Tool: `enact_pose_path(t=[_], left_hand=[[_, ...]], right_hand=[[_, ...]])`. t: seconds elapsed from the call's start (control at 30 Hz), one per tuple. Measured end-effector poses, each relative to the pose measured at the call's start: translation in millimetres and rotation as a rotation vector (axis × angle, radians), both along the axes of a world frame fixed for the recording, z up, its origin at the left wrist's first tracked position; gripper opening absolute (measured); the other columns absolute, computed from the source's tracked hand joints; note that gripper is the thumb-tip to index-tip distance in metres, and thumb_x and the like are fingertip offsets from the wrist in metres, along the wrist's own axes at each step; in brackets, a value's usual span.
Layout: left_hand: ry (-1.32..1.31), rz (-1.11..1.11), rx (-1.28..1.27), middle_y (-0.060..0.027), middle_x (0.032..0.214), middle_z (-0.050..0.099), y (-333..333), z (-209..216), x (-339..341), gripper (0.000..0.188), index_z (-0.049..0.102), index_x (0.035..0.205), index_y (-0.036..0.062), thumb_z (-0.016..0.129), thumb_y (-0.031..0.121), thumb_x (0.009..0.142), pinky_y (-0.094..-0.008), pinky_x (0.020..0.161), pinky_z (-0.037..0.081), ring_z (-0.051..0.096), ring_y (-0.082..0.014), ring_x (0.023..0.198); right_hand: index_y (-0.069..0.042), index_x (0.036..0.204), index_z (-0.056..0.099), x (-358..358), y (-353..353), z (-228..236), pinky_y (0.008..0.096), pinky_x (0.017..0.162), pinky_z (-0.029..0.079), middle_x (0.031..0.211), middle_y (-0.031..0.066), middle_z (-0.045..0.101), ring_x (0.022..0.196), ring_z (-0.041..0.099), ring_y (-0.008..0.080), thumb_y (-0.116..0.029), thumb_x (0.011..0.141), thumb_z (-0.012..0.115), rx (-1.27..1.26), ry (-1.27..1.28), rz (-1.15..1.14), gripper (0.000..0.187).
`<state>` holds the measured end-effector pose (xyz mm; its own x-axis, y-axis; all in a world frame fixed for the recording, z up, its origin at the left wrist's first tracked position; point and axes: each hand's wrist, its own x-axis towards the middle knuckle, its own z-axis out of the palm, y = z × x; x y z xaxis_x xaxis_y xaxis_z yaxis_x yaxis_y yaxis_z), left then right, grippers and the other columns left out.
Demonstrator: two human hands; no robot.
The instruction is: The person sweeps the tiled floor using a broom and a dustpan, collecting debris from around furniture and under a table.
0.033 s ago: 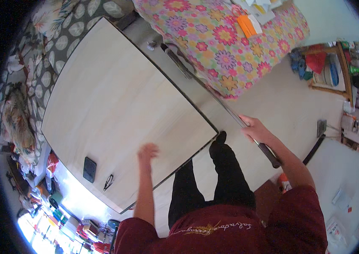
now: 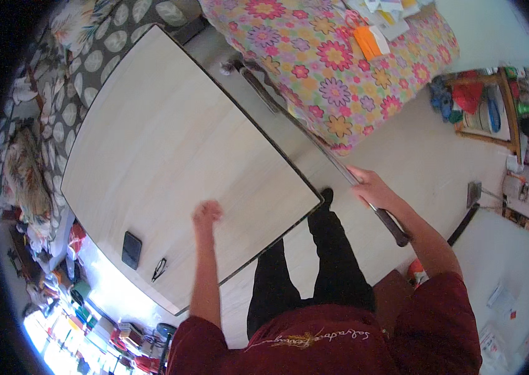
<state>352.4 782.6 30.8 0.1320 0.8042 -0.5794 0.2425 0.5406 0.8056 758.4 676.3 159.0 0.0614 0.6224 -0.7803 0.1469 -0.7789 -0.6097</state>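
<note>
My right hand (image 2: pixel 374 189) is closed around a long thin metal pole (image 2: pixel 332 159) with a brown grip (image 2: pixel 393 227) at its near end. The far end widens into a long dark head (image 2: pixel 258 90) on the floor, between the table and the bed; I cannot make out whether it is a broom or a mop. Above the pale wooden table (image 2: pixel 183 137) hangs my left hand (image 2: pixel 207 214), slightly blurred, its fingers curled in and nothing visible in them. A dark phone (image 2: pixel 131 250) and a pair of folded glasses (image 2: pixel 159 269) lie on the tabletop near its left corner.
Beyond the table's right edge stands a bed with a flowered cover (image 2: pixel 333 87), bearing papers and an orange box (image 2: pixel 370 42). Leaf-patterned fabric (image 2: pixel 114 40) borders the table's far left. My foot (image 2: pixel 326 197) stands by the table corner. A wooden-framed shelf (image 2: pixel 505 106) is at far right.
My left hand has shifted a little to the left and farther over the tabletop. The pole's grip end has moved slightly left in my right hand's hold.
</note>
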Motion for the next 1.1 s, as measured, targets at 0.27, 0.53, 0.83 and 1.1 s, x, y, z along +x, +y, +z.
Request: enact_pose_path(t=[0.27, 0.53, 0.83, 1.1], left_hand=[[0.970, -0.558, 0.229, -0.0129, 0.095, 0.049, 200.3, 6.2, 51.7, 0.062, 0.047, 0.094, 0.0006, 0.075, 0.039, 0.053, -0.0365, 0.071, 0.041, 0.049, -0.0255, 0.085], [1.031, -0.577, 0.129, -0.0190, 0.105, 0.047, 227.6, 6.7, 78.7, 0.084, 0.041, 0.105, -0.0032, 0.078, 0.042, 0.045, -0.0400, 0.079, 0.041, 0.047, -0.0331, 0.097], [1.041, -0.574, 0.078, -0.0201, 0.098, 0.047, 233.8, 5.5, 83.1, 0.079, 0.041, 0.098, -0.0017, 0.079, 0.040, 0.042, -0.0409, 0.075, 0.041, 0.049, -0.0339, 0.090], [1.057, -0.613, 0.113, -0.0200, 0.098, 0.047, 230.5, -2.1, 72.9, 0.077, 0.042, 0.099, -0.0009, 0.078, 0.041, 0.045, -0.0412, 0.076, 0.041, 0.048, -0.0336, 0.091]], right_hand=[[-0.011, 0.123, 0.035, 7.5, 178.4, -66.5, 0.0396, 0.055, 0.044, 0.078, 0.0183, 0.057, 0.066, 0.057, 0.0305, -0.010, 0.071, 0.046, 0.309, -0.673, 0.593, 0.053], [-0.008, 0.117, 0.042, 22.9, 338.1, -125.2, 0.0415, 0.062, 0.046, 0.082, 0.0164, 0.059, 0.076, 0.058, 0.0306, -0.009, 0.068, 0.049, 0.350, -0.761, 0.839, 0.049], [-0.003, 0.088, 0.054, 9.1, 449.5, -235.3, 0.0424, 0.057, 0.047, 0.073, 0.0169, 0.059, 0.069, 0.059, 0.0312, -0.012, 0.072, 0.050, 0.600, -0.852, 0.745, 0.019], [-0.013, 0.125, 0.030, 24.2, 383.6, -251.4, 0.0424, 0.064, 0.045, 0.085, 0.0203, 0.058, 0.079, 0.057, 0.0325, -0.010, 0.077, 0.040, 0.324, -0.793, 0.773, 0.049]])
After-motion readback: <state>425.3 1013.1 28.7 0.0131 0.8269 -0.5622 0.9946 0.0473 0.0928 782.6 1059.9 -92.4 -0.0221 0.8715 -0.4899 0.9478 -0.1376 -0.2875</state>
